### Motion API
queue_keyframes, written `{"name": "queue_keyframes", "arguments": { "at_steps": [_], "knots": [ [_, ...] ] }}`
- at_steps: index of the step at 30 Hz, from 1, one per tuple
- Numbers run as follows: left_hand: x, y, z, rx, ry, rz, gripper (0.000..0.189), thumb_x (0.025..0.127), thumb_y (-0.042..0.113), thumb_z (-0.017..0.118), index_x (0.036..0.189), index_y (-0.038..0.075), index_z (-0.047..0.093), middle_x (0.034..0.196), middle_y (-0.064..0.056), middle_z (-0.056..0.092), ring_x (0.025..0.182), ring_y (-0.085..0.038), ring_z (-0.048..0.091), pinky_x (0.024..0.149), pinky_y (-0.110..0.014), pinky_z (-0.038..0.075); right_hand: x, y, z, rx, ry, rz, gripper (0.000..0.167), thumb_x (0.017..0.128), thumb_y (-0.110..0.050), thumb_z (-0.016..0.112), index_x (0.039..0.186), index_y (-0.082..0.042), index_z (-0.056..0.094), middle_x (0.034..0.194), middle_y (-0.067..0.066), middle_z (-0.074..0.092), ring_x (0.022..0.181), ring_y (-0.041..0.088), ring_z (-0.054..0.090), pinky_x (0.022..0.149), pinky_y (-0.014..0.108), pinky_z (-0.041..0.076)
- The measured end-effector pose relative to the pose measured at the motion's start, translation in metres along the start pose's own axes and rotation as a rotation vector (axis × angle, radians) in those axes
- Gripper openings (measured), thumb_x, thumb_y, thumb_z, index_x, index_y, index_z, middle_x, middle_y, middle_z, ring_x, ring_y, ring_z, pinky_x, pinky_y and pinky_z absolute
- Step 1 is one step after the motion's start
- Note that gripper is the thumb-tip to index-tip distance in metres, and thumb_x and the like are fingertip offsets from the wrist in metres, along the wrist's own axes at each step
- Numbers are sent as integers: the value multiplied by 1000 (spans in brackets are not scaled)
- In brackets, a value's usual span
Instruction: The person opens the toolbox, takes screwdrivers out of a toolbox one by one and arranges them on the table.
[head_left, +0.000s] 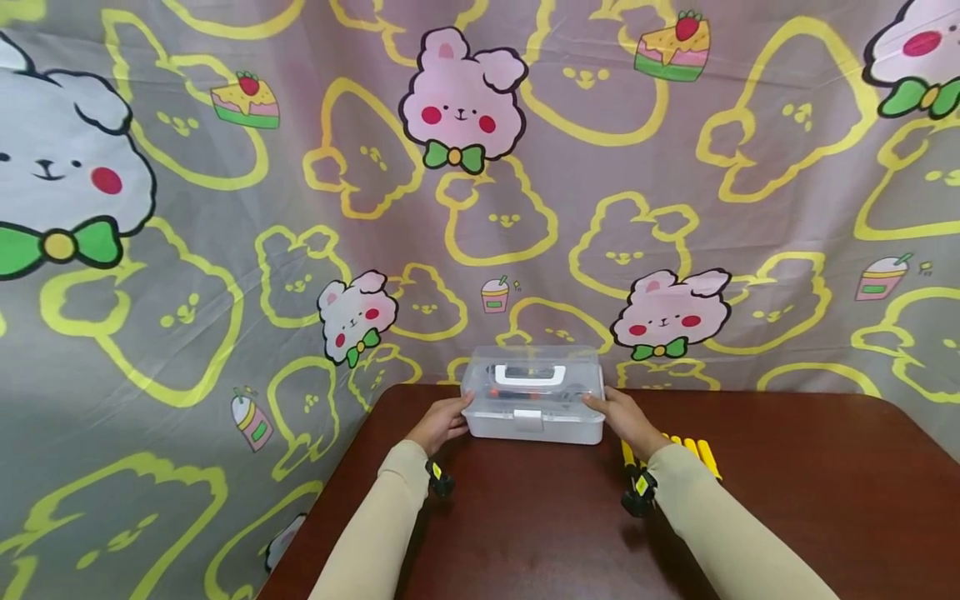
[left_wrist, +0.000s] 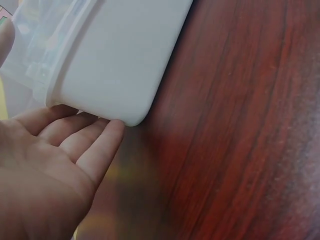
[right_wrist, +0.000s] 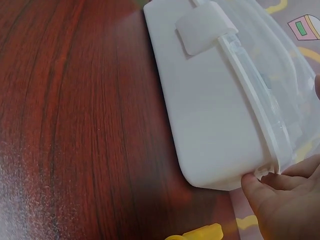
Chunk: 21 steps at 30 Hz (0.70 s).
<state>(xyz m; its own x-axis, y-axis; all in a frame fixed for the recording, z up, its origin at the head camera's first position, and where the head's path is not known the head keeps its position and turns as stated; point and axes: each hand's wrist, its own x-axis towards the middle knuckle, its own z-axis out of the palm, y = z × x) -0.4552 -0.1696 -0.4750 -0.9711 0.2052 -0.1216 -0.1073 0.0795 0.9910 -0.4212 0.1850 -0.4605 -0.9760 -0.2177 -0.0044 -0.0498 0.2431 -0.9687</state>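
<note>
A white storage box (head_left: 491, 427) with a clear lid (head_left: 577, 364) stands near the table's back edge. Its front latch (right_wrist: 205, 30) lies flat against the front wall, and a white carry handle (head_left: 530, 377) sits on the lid. Through the clear plastic some dark and orange items show, too blurred to name. My left hand (head_left: 442, 423) holds the box's left end, fingers (left_wrist: 102, 150) against the end wall and thumb up by the lid. At the opposite end my right hand (head_left: 626, 419) grips the corner, fingertips (right_wrist: 255, 187) right under the rim.
Several yellow-handled things (head_left: 705, 458) lie on the table right of the box, partly hidden behind my right forearm. The dark red wooden table (head_left: 525, 517) has rounded back corners. A patterned cloth curtain (head_left: 420, 242) hangs behind it and along the left side.
</note>
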Motion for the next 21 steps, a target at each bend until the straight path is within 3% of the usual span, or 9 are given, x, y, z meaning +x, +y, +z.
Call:
{"name": "queue_keyframes", "arguments": {
  "at_steps": [5,9,13,21],
  "knots": [
    [-3,-3,-1,-24,-9,0,82,93,47,63,144,-10,34,139,-25,48,129,-38,45,102,-49,39,-4,-1,1,-2,4,10,64,102,-40,49,146,3,35,141,21,46,130,36,41,108,56,26],
    [-7,-3,0,-27,8,-5,77,95,43,61,145,-10,33,140,-27,47,128,-39,45,101,-50,39,-10,-6,-7,-52,11,-5,67,102,-34,50,148,10,27,148,27,35,135,41,34,107,55,28],
    [-17,-5,0,21,31,3,76,97,40,60,145,-12,31,141,-28,44,128,-41,44,100,-49,41,-22,-11,-20,-120,45,-17,70,101,-28,52,148,13,19,151,32,25,133,47,34,104,56,32],
    [-41,-9,-2,138,29,13,71,97,37,61,143,-10,36,142,-28,43,129,-43,44,98,-48,43,-50,-3,-49,-164,58,-22,69,101,-31,53,148,12,25,151,31,24,128,47,42,101,55,37]
  ]
}}
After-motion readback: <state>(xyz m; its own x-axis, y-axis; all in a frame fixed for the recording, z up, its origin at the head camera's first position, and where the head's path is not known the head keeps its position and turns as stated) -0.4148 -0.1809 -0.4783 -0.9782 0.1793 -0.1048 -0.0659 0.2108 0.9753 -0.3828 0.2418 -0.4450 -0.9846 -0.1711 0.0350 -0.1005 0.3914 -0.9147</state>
